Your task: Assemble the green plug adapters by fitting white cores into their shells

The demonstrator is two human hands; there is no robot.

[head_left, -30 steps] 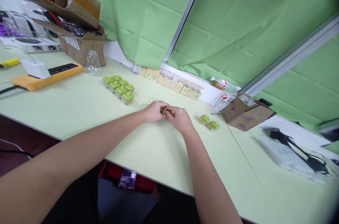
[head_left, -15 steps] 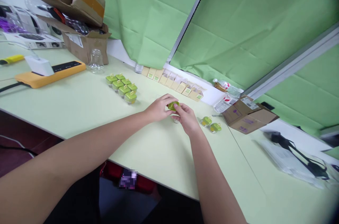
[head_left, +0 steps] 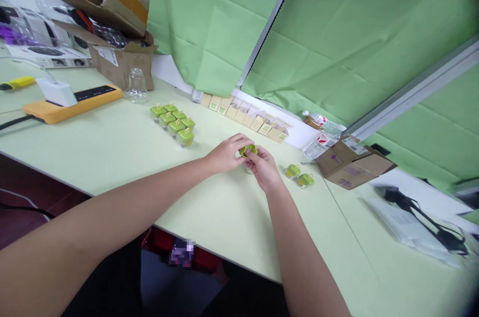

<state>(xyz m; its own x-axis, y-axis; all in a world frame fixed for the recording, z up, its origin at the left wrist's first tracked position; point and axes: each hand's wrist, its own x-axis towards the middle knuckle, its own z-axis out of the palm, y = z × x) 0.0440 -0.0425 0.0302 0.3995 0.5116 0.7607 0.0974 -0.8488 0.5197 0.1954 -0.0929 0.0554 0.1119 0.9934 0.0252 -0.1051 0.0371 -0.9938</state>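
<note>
Between my two hands is a small green lid point(head_left: 247, 150), held above the table's middle. My left hand point(head_left: 226, 154) grips its left side with bent fingers. The thumb of my right hand point(head_left: 264, 168) presses on the lid from the right, the other fingers curled around it. A bit of clear container point(head_left: 249, 170) shows just below, mostly hidden by my right hand. To the left stand several small clear containers with green lids point(head_left: 175, 127), grouped in rows. Two more green-lidded containers point(head_left: 299, 175) stand right of my right hand.
A row of small cardboard boxes point(head_left: 247, 116) lines the back. At left are an orange power strip point(head_left: 90, 99), a clear jar point(head_left: 136, 86) and open cartons point(head_left: 123, 65). Plastic bottles point(head_left: 320, 145), a cardboard box point(head_left: 348, 162) and a black cable point(head_left: 422, 217) lie right.
My hands still hold the green lid at nearly the same spot, and it now appears tipped a little differently. The whole view has shifted very slightly.
</note>
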